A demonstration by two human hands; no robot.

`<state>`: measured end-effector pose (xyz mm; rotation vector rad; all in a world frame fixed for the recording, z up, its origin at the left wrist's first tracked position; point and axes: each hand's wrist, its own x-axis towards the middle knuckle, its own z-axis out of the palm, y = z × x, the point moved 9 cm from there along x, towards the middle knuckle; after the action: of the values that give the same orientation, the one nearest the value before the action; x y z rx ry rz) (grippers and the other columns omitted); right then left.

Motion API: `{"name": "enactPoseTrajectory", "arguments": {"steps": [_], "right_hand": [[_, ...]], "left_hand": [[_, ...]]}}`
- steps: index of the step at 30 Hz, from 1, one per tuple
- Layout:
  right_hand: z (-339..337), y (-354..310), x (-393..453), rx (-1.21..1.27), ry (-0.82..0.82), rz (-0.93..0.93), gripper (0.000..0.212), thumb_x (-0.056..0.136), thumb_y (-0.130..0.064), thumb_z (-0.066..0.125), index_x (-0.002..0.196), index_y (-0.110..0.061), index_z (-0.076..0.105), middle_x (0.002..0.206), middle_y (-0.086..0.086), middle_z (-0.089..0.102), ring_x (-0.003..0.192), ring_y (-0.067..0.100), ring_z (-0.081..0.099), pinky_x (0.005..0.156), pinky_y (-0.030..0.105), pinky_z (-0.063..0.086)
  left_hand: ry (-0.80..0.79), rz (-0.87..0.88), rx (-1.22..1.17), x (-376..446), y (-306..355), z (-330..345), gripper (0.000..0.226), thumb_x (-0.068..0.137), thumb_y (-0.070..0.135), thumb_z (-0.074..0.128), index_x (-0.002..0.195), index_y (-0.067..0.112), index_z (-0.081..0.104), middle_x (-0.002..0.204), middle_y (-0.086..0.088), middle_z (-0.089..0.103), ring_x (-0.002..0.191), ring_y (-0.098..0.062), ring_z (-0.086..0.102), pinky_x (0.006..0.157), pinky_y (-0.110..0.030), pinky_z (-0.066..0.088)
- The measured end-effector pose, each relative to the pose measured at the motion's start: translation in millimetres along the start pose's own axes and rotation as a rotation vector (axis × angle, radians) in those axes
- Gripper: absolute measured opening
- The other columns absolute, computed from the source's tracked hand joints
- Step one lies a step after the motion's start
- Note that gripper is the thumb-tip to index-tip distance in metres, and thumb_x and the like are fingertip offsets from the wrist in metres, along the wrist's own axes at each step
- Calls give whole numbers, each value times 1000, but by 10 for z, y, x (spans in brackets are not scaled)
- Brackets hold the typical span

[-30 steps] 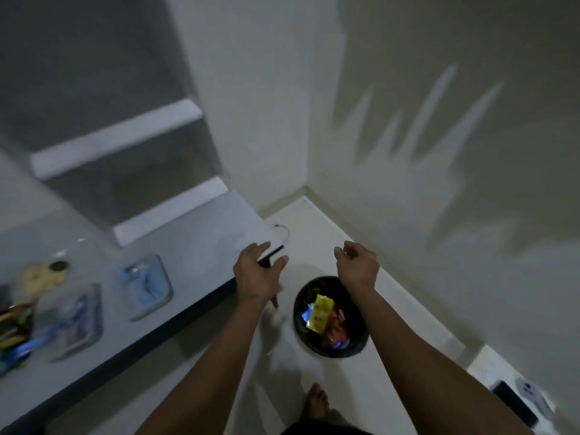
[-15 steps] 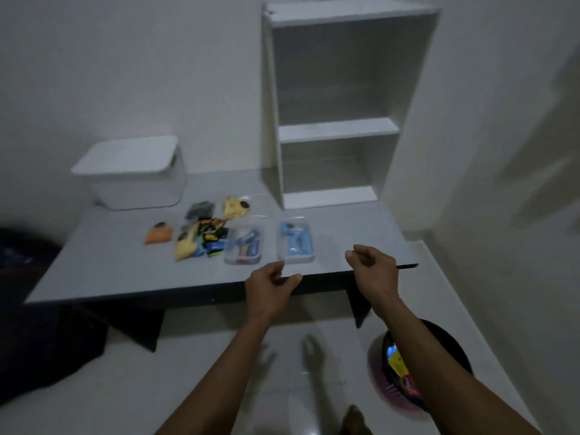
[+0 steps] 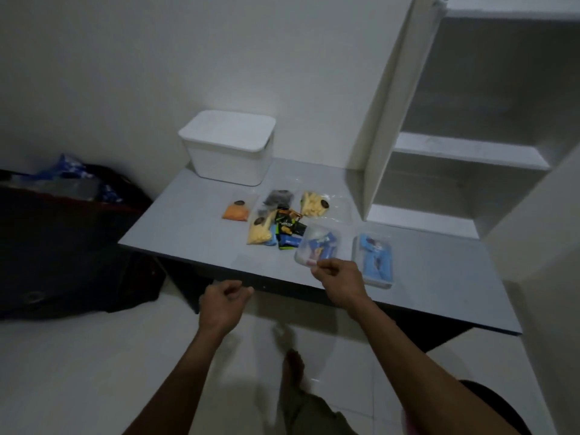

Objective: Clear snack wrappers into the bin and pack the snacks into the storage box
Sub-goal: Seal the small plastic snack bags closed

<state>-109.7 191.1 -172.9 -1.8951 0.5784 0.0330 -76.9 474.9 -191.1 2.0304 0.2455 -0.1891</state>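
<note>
I log a bare foot [image 3: 295, 365] on the pale floor, nearest the camera. Beyond it the left hand [image 3: 221, 304] hangs off the front edge of the counter [image 3: 194, 227], fingers loosely curled and gripping nothing. The right hand [image 3: 340, 282] is over the counter's front edge, thumb and fingers drawn together at the near rim of a clear tub [image 3: 317, 248] of blue and red packets; whether they actually pinch the rim, I cannot tell.

Taking that clear tub as landmark: just to its right lies a second clear container [image 3: 373, 260] of blue packets, apart from it. Just to its left, touching or overlapping, sits a heap of dark and blue snack packets [image 3: 287, 232] beside a bag of yellow snacks [image 3: 260, 232]. Farther left, apart, lies an orange snack bag [image 3: 236, 211]. Behind the tub are a grey packet [image 3: 277, 197] and another yellow snack bag [image 3: 314, 204].

Well behind and left of the tub, against the wall, stands the white storage box [image 3: 229, 149], lid on. Right of it rises a white shelf unit [image 3: 464, 152]. The bin is not seen clearly.
</note>
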Motion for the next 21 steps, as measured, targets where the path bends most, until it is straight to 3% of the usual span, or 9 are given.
{"name": "enactPoseTrajectory", "arguments": {"steps": [2, 5, 9, 13, 16, 21], "right_hand": [[171, -125, 302, -12, -28, -16, 30, 89, -27, 70, 118, -16, 68, 101, -4, 66, 89, 8, 60, 76, 17, 45], [391, -301, 819, 30, -56, -29, 30, 88, -24, 72, 116, -13, 69, 95, -4, 68, 84, 6, 62, 76, 19, 48], [566, -491, 1498, 60, -28, -25, 26, 84, -22, 74, 109, -14, 73, 99, 1, 74, 96, 18, 68, 88, 31, 56], [673, -656, 2155, 74, -9, -24, 21, 86, -17, 64, 104, -15, 74, 92, 0, 71, 85, 18, 66, 76, 32, 55], [740, -730, 2532, 23, -3, -44, 21, 88, -12, 61, 106, -9, 73, 91, 9, 72, 80, 20, 64, 70, 35, 55], [985, -549, 2896, -36, -27, 45, 29, 87, -17, 69, 115, -8, 69, 105, 14, 71, 99, 28, 66, 90, 42, 54]], "left_hand": [[17, -9, 23, 242, 7, -34, 33, 81, 22, 79, 109, 6, 72, 91, -4, 73, 82, -7, 66, 86, -27, 53], [30, 1, 43, 656, 94, -16, 36, 81, 21, 79, 112, 5, 71, 96, -7, 73, 87, -10, 67, 88, -30, 55], [37, -18, 118, 1286, 310, 72, 43, 79, 28, 80, 115, 6, 70, 97, -8, 73, 91, -19, 68, 88, -38, 57], [28, 0, 223, 1943, 665, 304, 42, 83, 29, 75, 120, 9, 68, 94, 0, 68, 93, -18, 64, 91, -35, 52], [-1, 34, 296, 2323, 818, 522, 46, 85, 31, 74, 124, 10, 65, 109, -9, 71, 101, -22, 65, 94, -38, 51], [-58, -76, 254, 2735, 700, 798, 57, 81, 38, 77, 128, 9, 62, 121, -13, 67, 109, -27, 63, 96, -38, 49]]}}
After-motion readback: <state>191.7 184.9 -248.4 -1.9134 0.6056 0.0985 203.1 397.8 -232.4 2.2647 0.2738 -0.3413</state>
